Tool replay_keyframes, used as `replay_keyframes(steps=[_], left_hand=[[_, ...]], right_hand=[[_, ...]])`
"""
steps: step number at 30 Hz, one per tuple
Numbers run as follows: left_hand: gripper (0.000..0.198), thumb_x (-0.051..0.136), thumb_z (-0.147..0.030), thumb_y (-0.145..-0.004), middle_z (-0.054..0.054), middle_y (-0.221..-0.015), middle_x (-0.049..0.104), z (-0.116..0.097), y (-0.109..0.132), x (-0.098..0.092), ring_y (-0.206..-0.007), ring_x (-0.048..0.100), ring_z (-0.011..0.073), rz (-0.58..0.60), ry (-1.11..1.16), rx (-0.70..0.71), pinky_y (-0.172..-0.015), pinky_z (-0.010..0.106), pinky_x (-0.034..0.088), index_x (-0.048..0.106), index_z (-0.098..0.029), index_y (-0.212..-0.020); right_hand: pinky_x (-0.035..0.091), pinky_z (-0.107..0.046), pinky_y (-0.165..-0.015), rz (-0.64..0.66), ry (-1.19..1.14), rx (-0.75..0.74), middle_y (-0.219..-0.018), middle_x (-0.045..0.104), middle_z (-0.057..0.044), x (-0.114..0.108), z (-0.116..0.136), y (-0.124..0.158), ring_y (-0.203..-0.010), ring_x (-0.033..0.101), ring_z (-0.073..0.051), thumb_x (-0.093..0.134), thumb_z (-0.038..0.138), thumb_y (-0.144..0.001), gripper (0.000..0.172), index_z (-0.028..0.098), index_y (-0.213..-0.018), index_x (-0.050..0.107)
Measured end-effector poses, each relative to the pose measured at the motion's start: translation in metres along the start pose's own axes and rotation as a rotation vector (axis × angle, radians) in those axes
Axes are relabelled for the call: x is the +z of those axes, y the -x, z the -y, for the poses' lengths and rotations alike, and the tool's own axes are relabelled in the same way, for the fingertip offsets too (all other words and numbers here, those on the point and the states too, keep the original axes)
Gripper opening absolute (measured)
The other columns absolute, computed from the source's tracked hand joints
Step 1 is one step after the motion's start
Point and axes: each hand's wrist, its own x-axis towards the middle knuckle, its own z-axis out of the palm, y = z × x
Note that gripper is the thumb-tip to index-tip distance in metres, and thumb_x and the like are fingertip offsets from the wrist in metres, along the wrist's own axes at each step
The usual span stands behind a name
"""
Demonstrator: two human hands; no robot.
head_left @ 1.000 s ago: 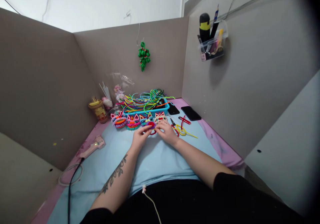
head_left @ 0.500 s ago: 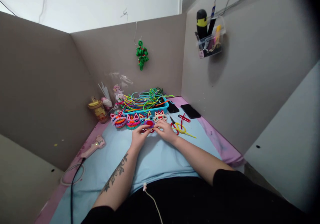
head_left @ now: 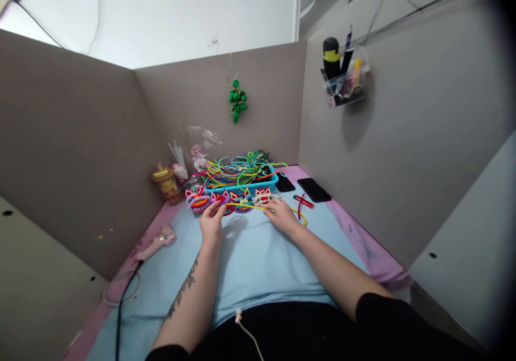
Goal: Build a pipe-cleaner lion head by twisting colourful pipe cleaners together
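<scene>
Yellow, a thin strand (head_left: 245, 206) is now stretched between two bare hands that were held almost together a second earlier. The purple-and-red piece (head_left: 220, 199), previously pinched at their meeting point, has been carried to the left by the left hand (head_left: 212, 224); its grip is closed on the piece, just in front of the row of toy heads (head_left: 263, 197). By the right hand (head_left: 281, 216), set well apart from the other, the strand is pinched between thumb and fingers. A bend of yellow is seen beyond the right knuckles, where a straight end was pointed outward before. The pink toy head is now partly covered by the left hand and the piece. Left as they were on the blue-covered bench (head_left: 258, 264) are the blue tray (head_left: 258, 188) heaped with coloured strands (head_left: 236, 171), the pink glue gun (head_left: 158, 242) and the black phone (head_left: 314, 190).
</scene>
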Motion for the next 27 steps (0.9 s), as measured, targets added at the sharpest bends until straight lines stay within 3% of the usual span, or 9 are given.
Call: replay_keyframes(steps=[3, 6, 11, 15, 22, 27], left_hand=[[0.045, 0.079, -0.030, -0.052, 0.006, -0.077, 0.069, 0.000, -0.001, -0.001, -0.070, 0.063, 0.0150, 0.006, -0.022, -0.005, -0.069, 0.028, 0.050, 0.066, -0.012, -0.091], [0.044, 0.079, -0.031, -0.053, 0.006, -0.077, 0.069, 0.000, 0.002, 0.000, -0.070, 0.063, 0.0149, 0.058, -0.077, -0.005, -0.069, 0.028, 0.049, 0.067, -0.012, -0.090], [0.046, 0.081, -0.031, -0.049, 0.006, -0.074, 0.068, -0.004, 0.012, 0.006, -0.066, 0.061, 0.0143, 0.153, -0.129, -0.113, -0.066, 0.027, 0.047, 0.068, -0.012, -0.089], [0.046, 0.081, -0.033, -0.047, 0.004, -0.069, 0.066, -0.005, 0.017, 0.010, -0.062, 0.059, 0.0133, 0.222, -0.167, -0.193, -0.061, 0.026, 0.045, 0.068, -0.012, -0.087], [0.046, 0.082, -0.031, -0.046, 0.006, -0.076, 0.069, -0.001, 0.018, 0.012, -0.066, 0.060, 0.0150, 0.280, -0.194, -0.222, -0.064, 0.026, 0.045, 0.069, -0.012, -0.087], [0.046, 0.082, -0.029, -0.046, 0.006, -0.078, 0.070, 0.001, 0.021, 0.013, -0.069, 0.061, 0.0156, 0.311, -0.156, -0.245, -0.066, 0.026, 0.045, 0.069, -0.012, -0.087]], right_hand=[[0.041, -0.034, -0.080, -0.009, -0.010, 0.069, -0.086, 0.063, -0.006, -0.004, -0.001, -0.001, -0.086, 0.055, -0.021, 0.055, 0.020, -0.076, 0.017, 0.021, -0.084, 0.070], [0.040, -0.030, -0.068, -0.028, -0.101, 0.209, -0.072, 0.062, -0.004, -0.012, 0.004, -0.002, -0.071, 0.054, -0.017, 0.052, 0.022, -0.076, 0.017, 0.019, -0.071, 0.068], [0.033, -0.025, -0.053, -0.134, -0.558, 0.394, -0.056, 0.053, 0.001, -0.021, 0.017, -0.007, -0.054, 0.045, -0.012, 0.054, 0.037, -0.074, 0.023, 0.016, -0.066, 0.060], [0.028, -0.023, -0.045, -0.171, -0.857, 0.443, -0.053, 0.049, 0.003, -0.019, 0.025, -0.008, -0.046, 0.037, -0.008, 0.058, 0.045, -0.072, 0.029, 0.016, -0.072, 0.058], [0.026, -0.019, -0.042, -0.251, -1.027, 0.437, -0.056, 0.050, 0.004, -0.010, 0.020, -0.009, -0.046, 0.037, -0.006, 0.062, 0.044, -0.071, 0.028, 0.016, -0.073, 0.058], [0.023, -0.018, -0.040, -0.133, -1.137, 0.497, -0.057, 0.050, 0.004, -0.006, 0.026, -0.009, -0.044, 0.037, -0.005, 0.066, 0.043, -0.067, 0.028, 0.016, -0.069, 0.058]])
